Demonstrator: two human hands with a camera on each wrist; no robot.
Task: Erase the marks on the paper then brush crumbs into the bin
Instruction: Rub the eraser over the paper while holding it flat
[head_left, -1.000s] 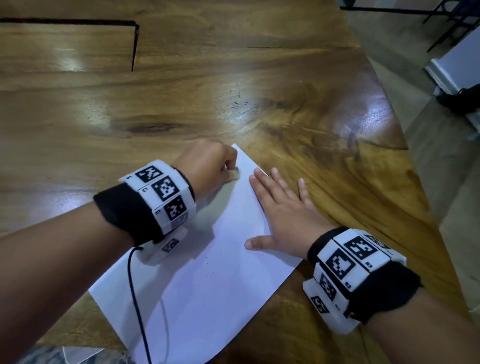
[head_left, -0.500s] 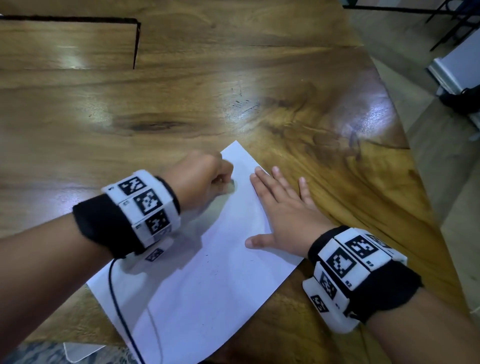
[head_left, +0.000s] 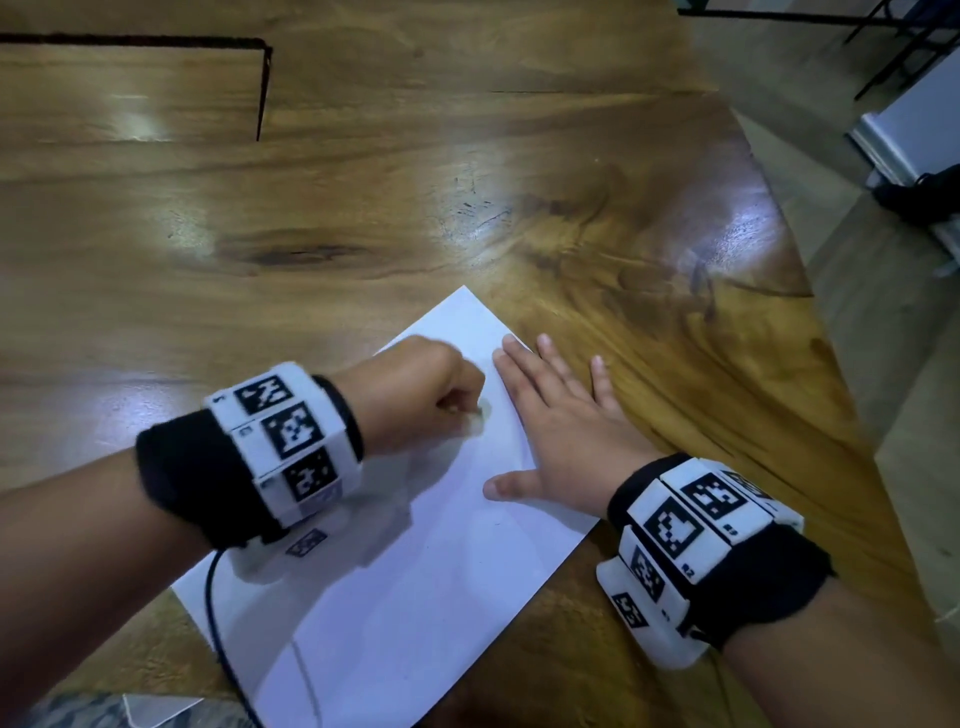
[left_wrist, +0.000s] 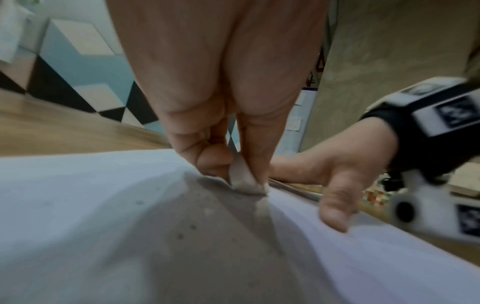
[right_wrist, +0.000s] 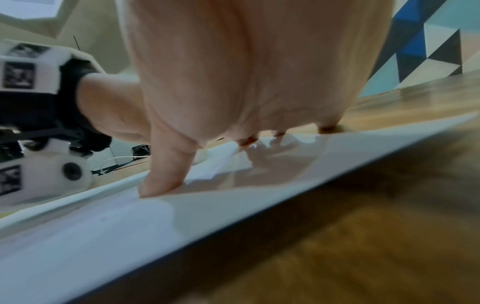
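Note:
A white sheet of paper (head_left: 395, 597) lies at an angle on the wooden table (head_left: 363, 208). My left hand (head_left: 431, 395) pinches a small whitish eraser (left_wrist: 242, 179) between thumb and fingers, its tip pressed on the paper near the far corner. Small dark crumbs (left_wrist: 185, 231) dot the paper (left_wrist: 78, 205) behind the eraser. My right hand (head_left: 561, 431) lies flat with fingers spread, pressing the paper's right edge; its thumb (right_wrist: 166, 174) rests on the paper (right_wrist: 130, 236). No bin is in view.
The table's right edge (head_left: 810, 322) runs diagonally, with floor beyond it. A dark seam (head_left: 260, 88) marks the tabletop at the far left. A black cable (head_left: 213, 613) hangs from my left wrist across the paper. Something white (head_left: 150, 709) lies at the near edge.
My left hand with the eraser has slid back along the paper toward me, away from the far corner. The right hand has stayed flat in place.

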